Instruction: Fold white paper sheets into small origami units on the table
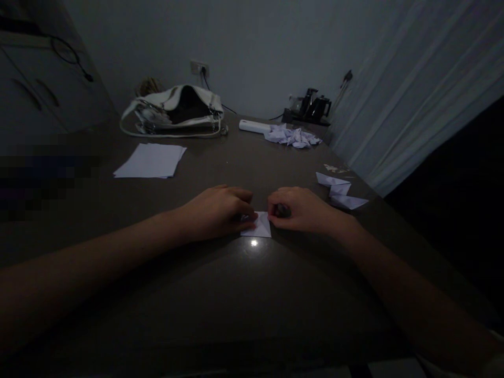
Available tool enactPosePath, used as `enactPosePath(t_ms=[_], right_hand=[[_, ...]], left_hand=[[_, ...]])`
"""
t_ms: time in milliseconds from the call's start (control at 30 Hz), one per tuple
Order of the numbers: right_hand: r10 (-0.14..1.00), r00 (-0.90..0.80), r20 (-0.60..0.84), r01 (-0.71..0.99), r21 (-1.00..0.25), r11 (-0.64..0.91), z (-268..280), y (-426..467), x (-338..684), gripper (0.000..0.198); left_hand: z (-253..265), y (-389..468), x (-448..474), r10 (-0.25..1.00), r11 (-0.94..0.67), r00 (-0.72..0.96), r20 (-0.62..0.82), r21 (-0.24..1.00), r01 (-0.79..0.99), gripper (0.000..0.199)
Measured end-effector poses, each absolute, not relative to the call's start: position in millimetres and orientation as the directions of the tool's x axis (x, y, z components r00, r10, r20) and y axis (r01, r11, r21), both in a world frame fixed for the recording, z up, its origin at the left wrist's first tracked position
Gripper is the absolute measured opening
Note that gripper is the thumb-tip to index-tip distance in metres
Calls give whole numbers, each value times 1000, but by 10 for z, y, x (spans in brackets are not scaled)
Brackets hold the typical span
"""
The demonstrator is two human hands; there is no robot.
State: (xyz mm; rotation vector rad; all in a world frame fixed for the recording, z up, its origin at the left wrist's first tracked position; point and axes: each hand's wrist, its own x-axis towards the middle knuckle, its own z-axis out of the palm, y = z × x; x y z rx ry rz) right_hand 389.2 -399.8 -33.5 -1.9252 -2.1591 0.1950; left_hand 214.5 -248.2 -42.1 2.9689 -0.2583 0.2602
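Note:
A small folded piece of white paper (261, 227) lies on the dark table between my two hands. My left hand (220, 212) covers its left side, with thumb and fingertips closed on the paper. At the paper's upper right edge, the thumb and index finger of my right hand (301, 210) are pinched together. Off to the right, folded zigzag paper pieces (340, 190) rest on the table. Part of the paper's left side is hidden under my left fingers.
A stack of white sheets (151, 160) sits at the back left, in front of a white handbag (177, 113). Farther back are a white-handled object (254, 126) and a pile of folded papers (293, 136). A black kettle (319, 108) stands near the curtain (389, 105).

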Motion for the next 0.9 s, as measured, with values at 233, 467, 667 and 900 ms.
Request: enactPosePath(t_ms=[233, 467, 667, 900], right_hand=[[994, -16, 108, 914, -401, 58, -451, -3935, 3914, 5], [989, 7, 148, 906, -420, 57, -507, -3913, 3975, 6], [981, -33, 193, 902, -416, 112, -482, -3937, 4016, 10], [993, -25, 115, 887, -456, 75, -461, -3933, 3965, 13]], left_hand=[[-428, -2492, 2143, -152, -975, 970, 189, 131, -178, 19], [-430, -2485, 2157, -146, -973, 972, 184, 151, -174, 18], [-428, -2488, 2157, -134, -974, 974, 181, 158, -163, 19], [-460, -2474, 2152, -153, -968, 969, 196, 167, -187, 19]])
